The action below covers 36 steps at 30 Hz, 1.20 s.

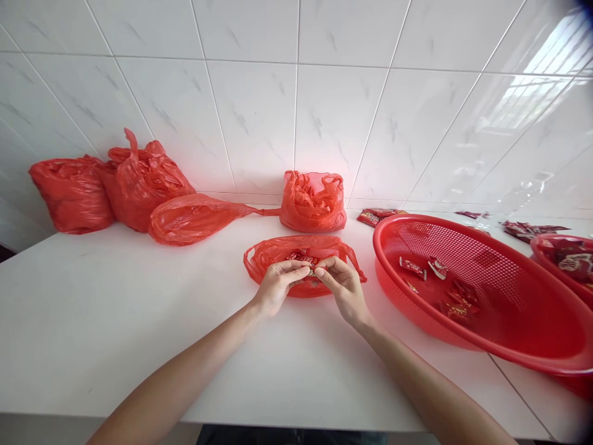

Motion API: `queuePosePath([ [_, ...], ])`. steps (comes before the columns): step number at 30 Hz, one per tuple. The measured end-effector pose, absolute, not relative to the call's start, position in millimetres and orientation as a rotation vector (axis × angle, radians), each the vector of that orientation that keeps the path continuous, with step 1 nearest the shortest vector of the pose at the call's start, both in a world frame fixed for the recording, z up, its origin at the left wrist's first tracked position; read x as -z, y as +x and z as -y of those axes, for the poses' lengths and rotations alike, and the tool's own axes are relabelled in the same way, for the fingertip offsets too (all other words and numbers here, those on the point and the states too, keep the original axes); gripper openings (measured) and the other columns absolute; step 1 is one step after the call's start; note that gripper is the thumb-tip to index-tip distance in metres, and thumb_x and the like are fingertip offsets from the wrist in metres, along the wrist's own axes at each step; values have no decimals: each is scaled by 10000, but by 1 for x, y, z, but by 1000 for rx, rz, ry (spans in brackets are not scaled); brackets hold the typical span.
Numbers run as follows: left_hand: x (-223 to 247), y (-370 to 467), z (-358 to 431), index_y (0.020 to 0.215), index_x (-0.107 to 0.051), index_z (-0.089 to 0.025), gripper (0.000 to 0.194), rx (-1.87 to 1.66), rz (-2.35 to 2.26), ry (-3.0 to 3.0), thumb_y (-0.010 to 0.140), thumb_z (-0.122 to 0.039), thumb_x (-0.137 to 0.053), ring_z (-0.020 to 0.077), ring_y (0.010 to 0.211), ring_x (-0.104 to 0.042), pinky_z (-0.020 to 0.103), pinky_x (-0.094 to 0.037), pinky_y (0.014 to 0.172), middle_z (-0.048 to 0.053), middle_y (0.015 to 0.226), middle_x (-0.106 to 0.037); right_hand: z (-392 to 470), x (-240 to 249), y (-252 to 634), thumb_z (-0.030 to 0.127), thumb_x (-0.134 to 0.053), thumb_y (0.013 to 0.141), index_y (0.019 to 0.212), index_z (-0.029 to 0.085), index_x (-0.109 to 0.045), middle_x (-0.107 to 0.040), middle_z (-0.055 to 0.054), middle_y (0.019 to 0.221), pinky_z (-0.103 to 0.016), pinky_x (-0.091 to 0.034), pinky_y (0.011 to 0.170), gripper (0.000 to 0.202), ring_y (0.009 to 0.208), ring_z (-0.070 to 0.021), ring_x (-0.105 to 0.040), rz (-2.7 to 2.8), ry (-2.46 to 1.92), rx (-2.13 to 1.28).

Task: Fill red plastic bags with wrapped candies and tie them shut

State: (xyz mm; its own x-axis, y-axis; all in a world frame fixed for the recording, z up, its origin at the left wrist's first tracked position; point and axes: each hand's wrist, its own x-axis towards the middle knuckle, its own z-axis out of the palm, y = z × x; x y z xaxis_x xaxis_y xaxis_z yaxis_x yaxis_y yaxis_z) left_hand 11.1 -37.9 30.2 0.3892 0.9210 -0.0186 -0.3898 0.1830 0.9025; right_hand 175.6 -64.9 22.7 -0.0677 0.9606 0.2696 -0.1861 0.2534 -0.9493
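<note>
Both hands meet over an open red plastic bag (259,254) lying on the white table. My left hand (278,283) has its thumb and fingers pinched together at the bag's middle. Facing it, my right hand (341,288) is pinched too, the fingertips of the two hands nearly touching. Whatever small thing lies between the fingertips is too small to make out. Red printed packets (303,257) show inside the bag, just behind my fingers.
A large red basket (463,334) with a few packets (412,267) stands at the right, a smaller red basket (560,275) beyond it. Along the tiled wall sit full red bags (76,194) (143,185) (312,204), a flattened bag (194,219) and packets (377,215).
</note>
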Motion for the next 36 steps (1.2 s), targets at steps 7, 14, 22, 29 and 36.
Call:
queuePosePath([
  [7,-26,6,31,821,-774,-177,144,-1091,-722,981,747,-297,-802,180,908,-644,330,-497,881,43,913,-733,60,-21,182,449,-709,854,900,224,-652,-653,1,844,-297,-520,697,237,672,-135,-623,1271,-866,-1147],
  [14,-24,5,29,845,-769,-191,137,-1064,-738,988,776,-310,-779,169,895,-654,317,-496,871,34,944,-740,57,-19,183,470,-722,836,850,213,-624,-647,3,800,-296,-510,668,275,653,-141,-632,1255,-895,-1160],
  [22,-20,4,28,990,-762,-194,250,-1037,-737,1184,798,-353,-775,172,841,-676,341,-519,867,59,1029,-750,56,-19,186,443,-717,848,850,203,-614,-664,10,771,-290,-513,651,262,609,-129,-632,1207,-884,-1179],
  [29,-21,4,28,1036,-770,-168,285,-1034,-743,1294,819,-352,-759,162,796,-658,325,-521,831,79,1007,-754,54,-20,187,408,-751,825,839,195,-630,-651,16,763,-267,-482,632,245,590,-106,-591,1180,-855,-1199],
  [36,-21,4,28,1023,-773,-180,259,-1059,-712,1294,821,-341,-762,140,769,-644,294,-519,807,59,979,-754,54,-21,186,373,-776,805,843,188,-649,-639,16,734,-244,-433,621,227,603,-92,-541,1074,-800,-1307],
])
